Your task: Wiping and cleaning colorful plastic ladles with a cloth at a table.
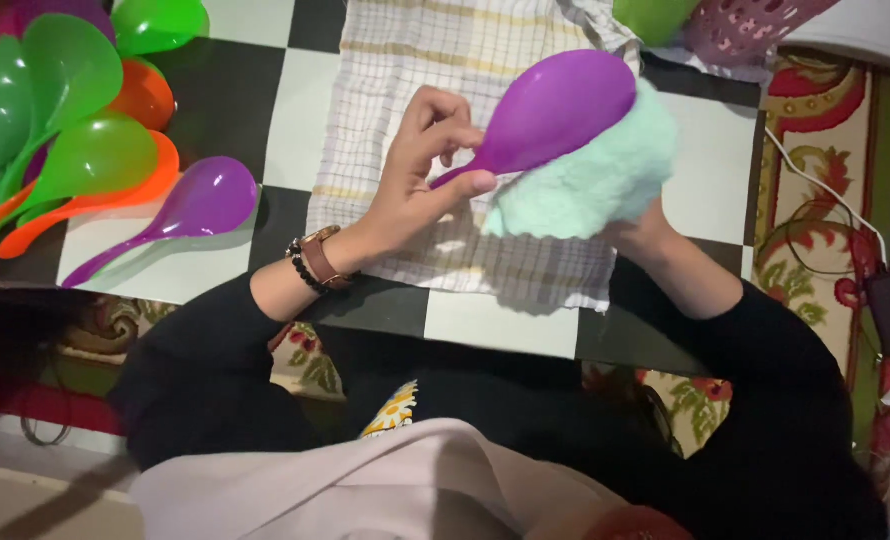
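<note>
We pinch the purple spoon [555, 110] by its handle in our left hand [420, 175], bowl angled up-right onto the mint cloth [590, 185] bunched over our right hand [645, 235].

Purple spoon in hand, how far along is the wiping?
Done: cannot tell; nothing marks any spoon as wiped. In hand: left hand holds the purple spoon by its handle, right hand presses a mint cloth under it. Possibly left: the spoon pile beside the checked towel.
</note>
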